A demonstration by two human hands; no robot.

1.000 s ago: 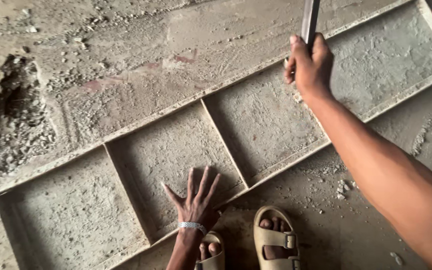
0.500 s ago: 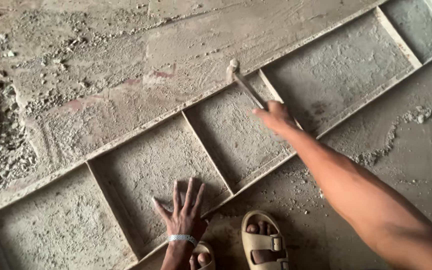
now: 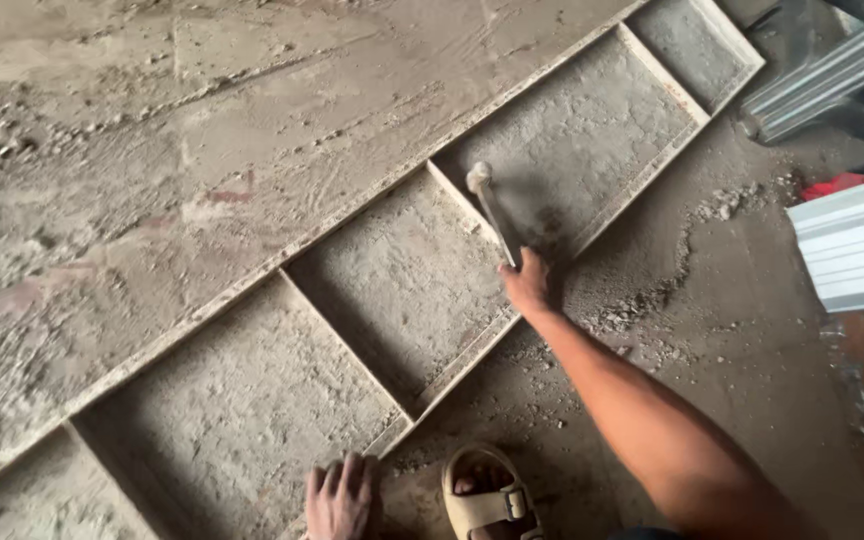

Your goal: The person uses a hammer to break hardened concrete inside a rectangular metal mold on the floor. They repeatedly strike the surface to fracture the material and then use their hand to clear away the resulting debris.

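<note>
A long metal mould frame with several compartments of set grey concrete lies slanted across the dusty floor. My right hand grips a hammer by its handle; the hammer head rests against a cross divider between two compartments. My left hand lies flat at the bottom, fingers together, on the frame's near rail. A beige sandal on my foot sits beside that hand.
Loose concrete crumbs are scattered on the floor right of the frame. Stacked pale corrugated sheets and grey metal profiles lie at the right edge, with something red between them. Rough cement ground fills the upper left.
The hammer has swung down from raised high to the divider. The view has shifted right along the frame. My left hand's fingers have drawn together and sit lower in view.
</note>
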